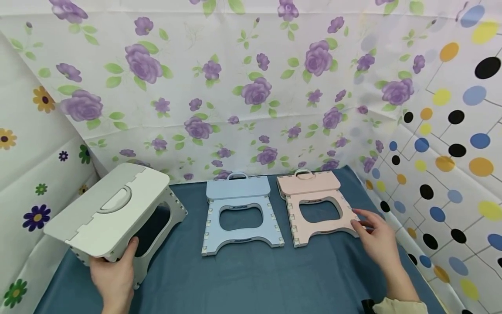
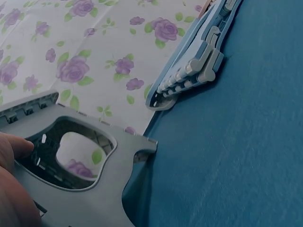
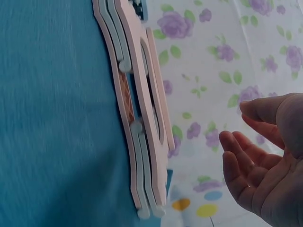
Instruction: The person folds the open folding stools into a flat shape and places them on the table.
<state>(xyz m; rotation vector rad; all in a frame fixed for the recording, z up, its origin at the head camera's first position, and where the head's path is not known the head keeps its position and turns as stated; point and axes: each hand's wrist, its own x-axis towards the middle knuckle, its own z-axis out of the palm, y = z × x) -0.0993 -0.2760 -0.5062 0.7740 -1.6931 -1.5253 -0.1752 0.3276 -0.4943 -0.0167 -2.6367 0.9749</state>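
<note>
An unfolded white folding stool [image 1: 113,200] stands at the left, slightly askew, its carry handle lying in the top. My left hand [image 1: 113,279] grips its near side, the thumb by the side opening and the fingers partly hidden under the top. At the right a pink folding stool [image 1: 317,218] lies folded flat. My right hand [image 1: 376,240] hovers by its lower right edge, fingers loosely bent; the right wrist view has a gap between the hand [image 3: 260,165] and the stool [image 3: 142,118]. Between them lies a folded blue folding stool [image 1: 241,224].
A dark blue cloth [image 1: 243,283] covers the table. Behind it hangs a purple-flowered sheet [image 1: 227,96], with a dotted sheet [image 1: 451,174] on the right and a daisy-patterned one [image 1: 43,183] on the left.
</note>
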